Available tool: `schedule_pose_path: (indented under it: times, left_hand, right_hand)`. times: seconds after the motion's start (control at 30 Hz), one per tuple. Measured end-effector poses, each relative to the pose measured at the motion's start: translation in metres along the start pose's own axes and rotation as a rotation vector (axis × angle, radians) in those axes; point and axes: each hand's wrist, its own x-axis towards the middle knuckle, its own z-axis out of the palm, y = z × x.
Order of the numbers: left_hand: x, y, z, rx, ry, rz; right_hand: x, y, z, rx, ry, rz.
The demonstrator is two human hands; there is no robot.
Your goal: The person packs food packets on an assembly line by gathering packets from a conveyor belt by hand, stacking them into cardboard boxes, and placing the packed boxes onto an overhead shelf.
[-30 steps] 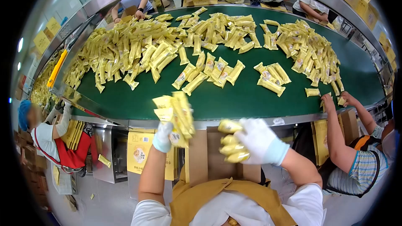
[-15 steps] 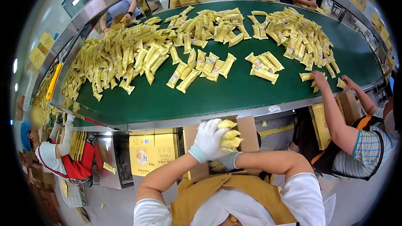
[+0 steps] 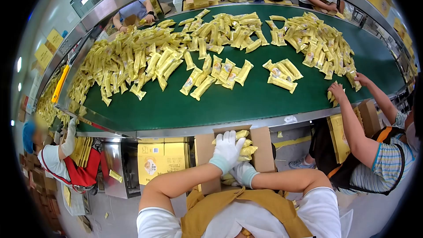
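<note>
In the head view, my white-gloved left hand (image 3: 227, 152) is wrapped over a small stack of yellow wrapped snack packets (image 3: 248, 150) in the mouth of an open cardboard box (image 3: 265, 150). My right hand (image 3: 243, 174), gloved too, is lower in the box, closed against the bottom of that stack; its fingertips are partly hidden. More packets show low inside the box, beneath my hands. Beyond the box, many similar packets (image 3: 224, 72) lie on the green conveyor belt (image 3: 185, 108).
A metal rail (image 3: 211, 127) edges the belt. Yellow printed cartons (image 3: 162, 162) stand left of my box. At right a co-worker's hand (image 3: 337, 92) touches packets; another co-worker (image 3: 53, 158) is at left. Several people work across the belt. A loose packet (image 3: 115, 176) lies at lower left.
My hands and the stack have shifted slightly down into the box, and more of my right hand shows. The co-worker's hands at right have moved among the packets.
</note>
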Motion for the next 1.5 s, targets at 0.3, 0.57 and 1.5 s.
schedule_pose_path:
  times: [0.3,0.57,1.5]
  left_hand:
    - [0.013,-0.001,0.041,0.307,-0.380,0.075]
    - [0.042,-0.010,0.024,0.098,-0.861,0.115]
    - [0.175,-0.222,0.010,0.079,-0.107,-0.434]
  right_hand:
    - [-0.004,-0.005,-0.030,-0.099,-0.127,-0.012]
    - [-0.016,0.018,-0.074,0.297,-0.249,-0.174]
    - [0.118,0.316,-0.136,0.212,0.554,0.755]
